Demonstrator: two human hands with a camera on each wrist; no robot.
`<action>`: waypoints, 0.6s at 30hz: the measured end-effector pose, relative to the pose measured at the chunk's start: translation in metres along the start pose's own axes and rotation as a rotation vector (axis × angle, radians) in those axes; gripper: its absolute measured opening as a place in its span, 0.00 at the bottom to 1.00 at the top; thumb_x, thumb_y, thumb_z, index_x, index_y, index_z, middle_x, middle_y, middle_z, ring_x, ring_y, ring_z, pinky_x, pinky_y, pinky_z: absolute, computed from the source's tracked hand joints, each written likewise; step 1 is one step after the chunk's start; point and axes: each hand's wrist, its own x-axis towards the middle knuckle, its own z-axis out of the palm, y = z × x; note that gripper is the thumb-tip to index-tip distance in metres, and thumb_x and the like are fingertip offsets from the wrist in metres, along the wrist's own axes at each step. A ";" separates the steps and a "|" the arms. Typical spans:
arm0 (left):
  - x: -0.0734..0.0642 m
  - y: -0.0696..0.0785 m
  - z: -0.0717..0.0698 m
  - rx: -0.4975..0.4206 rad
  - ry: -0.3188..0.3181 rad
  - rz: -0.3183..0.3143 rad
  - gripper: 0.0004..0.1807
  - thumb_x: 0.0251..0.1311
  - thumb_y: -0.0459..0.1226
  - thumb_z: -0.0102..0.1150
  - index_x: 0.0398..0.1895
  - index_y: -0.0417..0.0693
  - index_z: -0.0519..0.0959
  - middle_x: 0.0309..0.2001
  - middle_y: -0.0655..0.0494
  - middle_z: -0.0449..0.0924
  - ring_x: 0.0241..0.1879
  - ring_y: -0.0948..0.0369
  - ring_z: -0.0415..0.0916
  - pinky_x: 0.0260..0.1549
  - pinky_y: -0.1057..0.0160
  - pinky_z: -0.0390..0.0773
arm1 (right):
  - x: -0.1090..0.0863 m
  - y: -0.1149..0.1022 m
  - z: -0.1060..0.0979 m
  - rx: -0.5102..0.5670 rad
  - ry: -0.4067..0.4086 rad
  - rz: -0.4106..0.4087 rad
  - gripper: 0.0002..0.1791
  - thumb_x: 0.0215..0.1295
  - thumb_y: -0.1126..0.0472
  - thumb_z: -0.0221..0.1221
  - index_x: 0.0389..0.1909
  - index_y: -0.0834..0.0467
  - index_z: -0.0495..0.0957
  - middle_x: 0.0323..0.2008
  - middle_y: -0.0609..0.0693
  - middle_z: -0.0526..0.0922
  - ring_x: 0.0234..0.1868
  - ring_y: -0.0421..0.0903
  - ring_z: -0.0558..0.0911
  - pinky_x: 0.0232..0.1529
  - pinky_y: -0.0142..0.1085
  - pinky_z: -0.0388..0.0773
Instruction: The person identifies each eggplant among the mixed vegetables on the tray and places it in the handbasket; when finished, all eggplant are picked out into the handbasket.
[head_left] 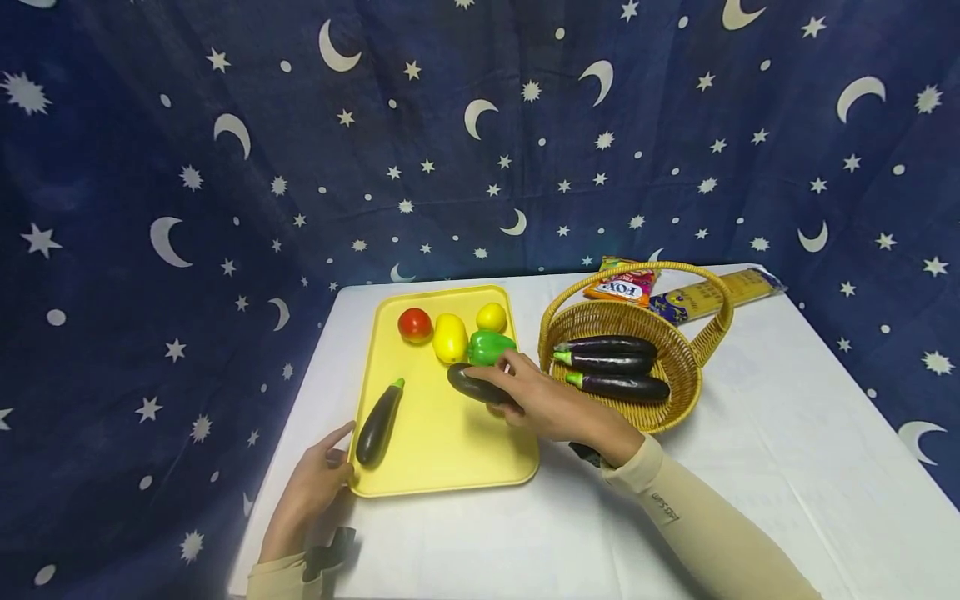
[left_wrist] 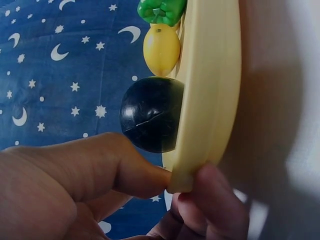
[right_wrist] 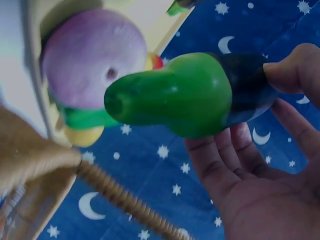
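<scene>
My right hand [head_left: 543, 400] grips a dark eggplant [head_left: 474, 383] above the right half of the yellow tray [head_left: 435, 462]. The eggplant's green cap [right_wrist: 195, 95] faces the right wrist camera. At the tray's lower-left corner, my left hand [head_left: 318, 475] pinches the rim between thumb and fingers, as the left wrist view shows. Just inside that corner lies another eggplant [head_left: 380, 423]. A tomato [head_left: 415, 325], a large yellow fruit [head_left: 450, 337], a lemon [head_left: 491, 317] and a green bell pepper [head_left: 489, 347] sit toward the back. In the right wrist view, a blurred round purple thing [right_wrist: 95, 60] is on the tray.
Right of the tray stands a wicker basket [head_left: 686, 392] with a tall arched handle, holding three eggplants [head_left: 618, 387]. Behind it lie a Fox's packet [head_left: 626, 283] and a long yellow packet [head_left: 720, 292]. A starry blue cloth [head_left: 450, 167] hangs behind the white table [head_left: 750, 450].
</scene>
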 end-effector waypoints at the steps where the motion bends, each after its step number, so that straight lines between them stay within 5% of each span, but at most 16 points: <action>1: 0.000 0.000 0.000 0.000 -0.001 0.000 0.47 0.50 0.24 0.59 0.81 0.45 0.66 0.50 0.35 0.84 0.40 0.56 0.81 0.33 0.64 0.80 | -0.003 0.002 -0.003 -0.002 0.008 -0.004 0.40 0.68 0.69 0.63 0.78 0.42 0.68 0.53 0.52 0.70 0.48 0.46 0.75 0.43 0.31 0.79; 6: -0.001 0.000 0.000 0.003 0.004 -0.007 0.47 0.51 0.24 0.59 0.81 0.45 0.65 0.51 0.35 0.84 0.41 0.55 0.81 0.33 0.64 0.80 | -0.015 0.011 -0.016 -0.046 0.059 -0.032 0.42 0.63 0.72 0.64 0.78 0.44 0.69 0.52 0.53 0.74 0.47 0.45 0.76 0.48 0.36 0.80; 18: 0.001 -0.002 0.003 -0.007 0.002 0.008 0.46 0.53 0.24 0.59 0.81 0.44 0.65 0.49 0.36 0.84 0.40 0.57 0.82 0.32 0.65 0.81 | -0.038 0.024 -0.027 -0.032 0.090 0.064 0.43 0.65 0.69 0.65 0.78 0.36 0.68 0.51 0.50 0.73 0.45 0.45 0.75 0.44 0.35 0.79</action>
